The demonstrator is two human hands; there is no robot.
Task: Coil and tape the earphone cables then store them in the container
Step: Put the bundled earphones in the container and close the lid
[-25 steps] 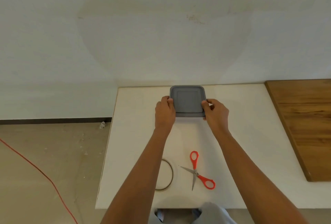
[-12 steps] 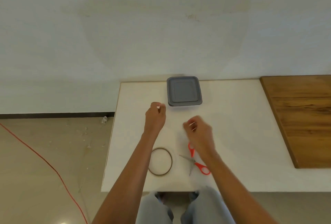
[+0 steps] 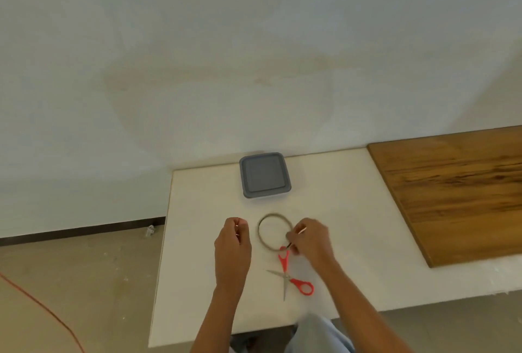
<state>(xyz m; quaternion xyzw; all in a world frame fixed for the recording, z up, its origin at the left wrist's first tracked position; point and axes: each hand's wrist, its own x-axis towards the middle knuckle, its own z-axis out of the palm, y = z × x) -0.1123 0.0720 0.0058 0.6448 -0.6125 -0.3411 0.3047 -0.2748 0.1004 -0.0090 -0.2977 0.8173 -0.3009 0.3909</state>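
A container with a grey lid stands shut at the back of the white table. No earphone cable shows anywhere. A thin tape roll lies flat in front of the container. My right hand pinches the roll's near right edge with its fingertips. My left hand hovers to the left of the roll, its fingers curled in, with nothing visible in it.
Red-handled scissors lie partly spread just below the tape roll, one handle touching my right fingers. A wooden board covers the table's right side. The table's left edge drops to a floor with a red cord.
Both hands left the container lid and drew back toward me. The tape roll went from left of the scissors to above them, now held by my right hand.
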